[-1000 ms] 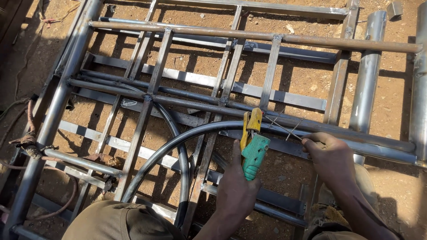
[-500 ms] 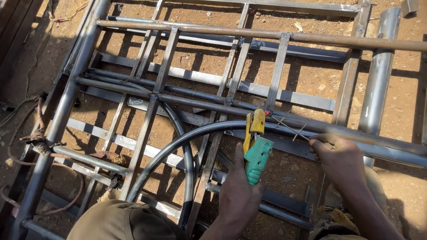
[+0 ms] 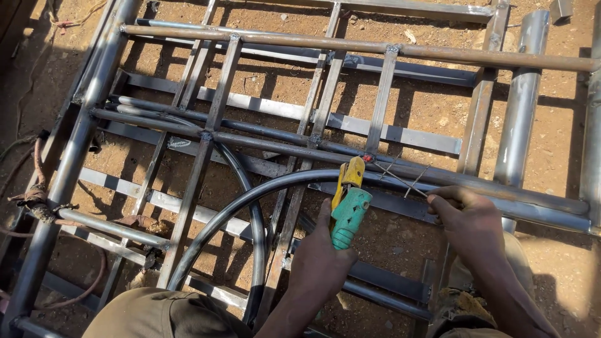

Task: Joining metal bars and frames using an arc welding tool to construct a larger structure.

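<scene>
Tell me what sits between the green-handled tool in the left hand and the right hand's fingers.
In the head view, thin welding rods lie across the metal bars between the green-handled tool and the right hand.

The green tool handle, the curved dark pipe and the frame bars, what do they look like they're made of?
Green tool handle: seemingly plastic or rubber, a matte moulded grip in the left hand.
Curved dark pipe: likely steel, smooth with a dull sheen.
Frame bars: bare metal, probably steel, rust-brown patches and bright grey glints.

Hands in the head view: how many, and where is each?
2. The left hand holds the green-and-yellow electrode holder at the curved pipe; the right hand pinches a thin rod beside it. No others visible.
</scene>
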